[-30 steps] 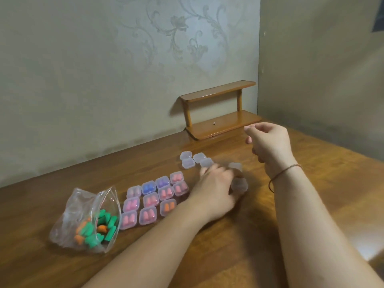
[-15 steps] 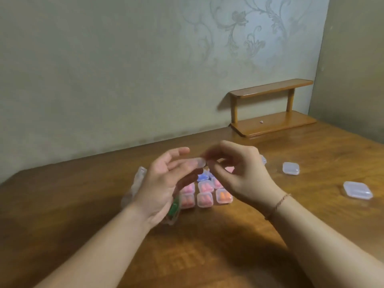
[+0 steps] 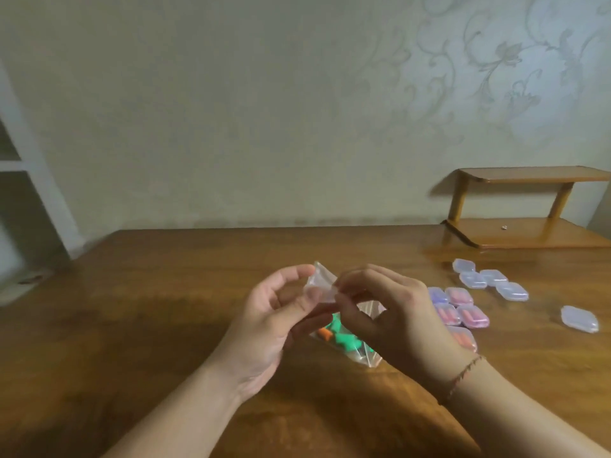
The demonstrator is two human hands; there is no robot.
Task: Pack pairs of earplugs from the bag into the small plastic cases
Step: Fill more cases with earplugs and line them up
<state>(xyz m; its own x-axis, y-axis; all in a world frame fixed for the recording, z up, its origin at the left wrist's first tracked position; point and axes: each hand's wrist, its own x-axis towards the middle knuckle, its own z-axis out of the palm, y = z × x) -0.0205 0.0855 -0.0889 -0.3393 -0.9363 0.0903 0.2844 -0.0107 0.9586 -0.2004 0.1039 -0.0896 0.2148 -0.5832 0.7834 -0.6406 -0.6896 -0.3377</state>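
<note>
Behind both hands lies the bag [image 3: 344, 345], some green and orange earplugs [image 3: 340, 338] left inside. Right of them sit filled cases [image 3: 463, 312] and empty cases [image 3: 489, 280]. Left hand [image 3: 271, 325] and right hand [image 3: 393, 315] together pinch one clear case [image 3: 322, 285], looks half open. Many more to go, I think.

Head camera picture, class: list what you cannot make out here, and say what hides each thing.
- Clear case, head view: pinched between the left hand and right hand; fingers and blur hide whether it holds anything.
- Bag: mostly behind both hands, so the number of earplugs is unknown.
- Filled cases: the right hand covers the left of the group, so no full count.
- Shelf: cut off by the right edge; the speck on it is too small to name.
</note>
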